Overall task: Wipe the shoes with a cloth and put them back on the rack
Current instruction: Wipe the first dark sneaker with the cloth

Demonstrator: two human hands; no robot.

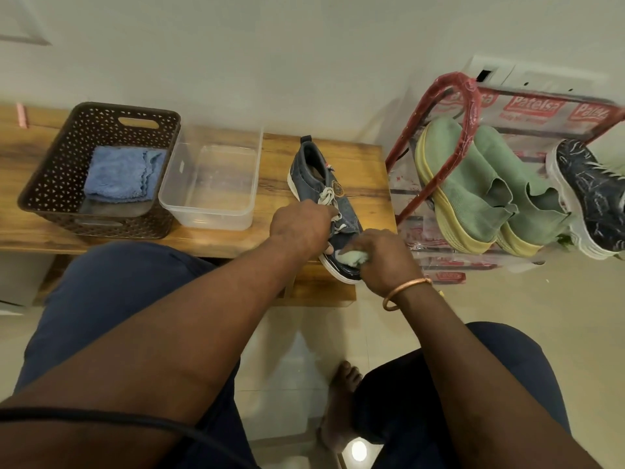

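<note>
A dark blue denim shoe (313, 174) with a white sole and pale laces lies on the wooden bench (365, 164), toe toward me. My left hand (301, 225) grips its middle over the laces. My right hand (382, 258) holds a bunched pale green cloth (351, 258) against the shoe's toe. To the right stands the red shoe rack (453, 93), still in printed plastic wrap, holding a pair of green shoes (473, 184) with yellow soles and a dark patterned shoe (585, 194).
A brown perforated basket (50, 184) with a folded blue cloth (123, 172) sits at the bench's left. Beside it stands a clear plastic tub (176, 198). My knees and a bare foot (341, 401) are over the tiled floor below.
</note>
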